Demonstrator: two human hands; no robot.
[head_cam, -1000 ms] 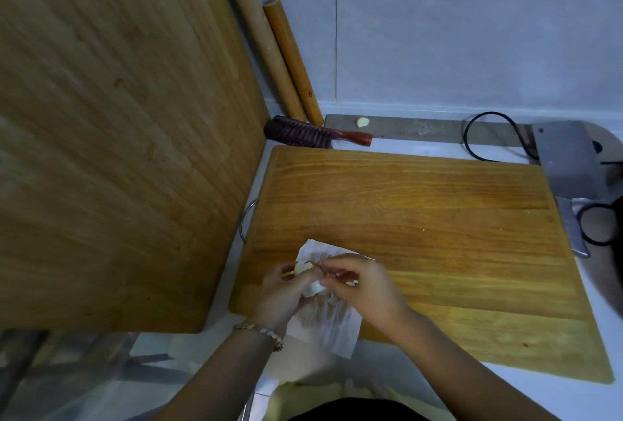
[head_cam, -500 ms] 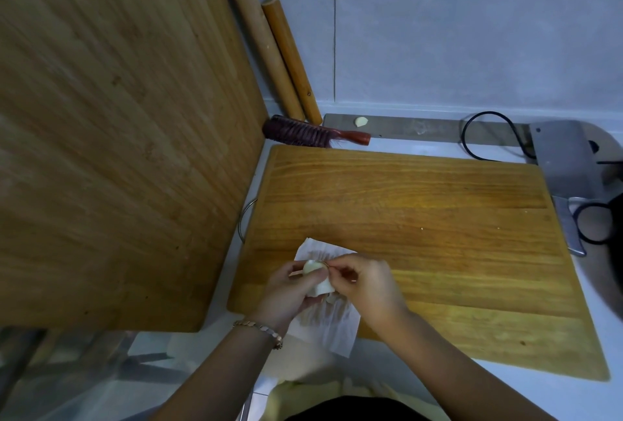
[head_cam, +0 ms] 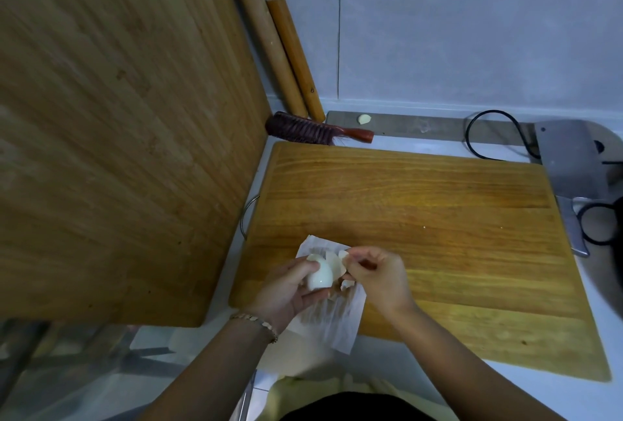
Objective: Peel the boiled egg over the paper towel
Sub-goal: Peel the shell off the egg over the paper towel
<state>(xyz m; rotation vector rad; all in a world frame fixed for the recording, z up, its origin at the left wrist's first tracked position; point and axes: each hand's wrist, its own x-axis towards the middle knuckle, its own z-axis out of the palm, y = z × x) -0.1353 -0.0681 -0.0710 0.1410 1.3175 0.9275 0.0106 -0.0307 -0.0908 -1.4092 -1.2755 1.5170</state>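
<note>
My left hand (head_cam: 286, 289) cups a boiled egg (head_cam: 320, 275), whose bare white side faces up. A curved flap of shell (head_cam: 337, 265) stands off the egg's right side, and my right hand (head_cam: 377, 277) pinches its edge between thumb and fingers. Both hands hover just above a white paper towel (head_cam: 332, 318) lying at the near left corner of the wooden cutting board (head_cam: 421, 225). Small shell pieces (head_cam: 345, 285) lie or hang just under the egg, over the towel.
A large wooden board (head_cam: 118, 124) stands upright on the left. Two rolling pins (head_cam: 290, 53) lean in the corner above a brush (head_cam: 313, 132). A cleaver (head_cam: 569, 171), a black cable (head_cam: 492, 134) and scissors (head_cam: 600, 225) sit at the right edge.
My hands have drawn apart a little. A flap of shell has lifted away from the egg to the right, and more of the bare white egg shows in my left hand.
</note>
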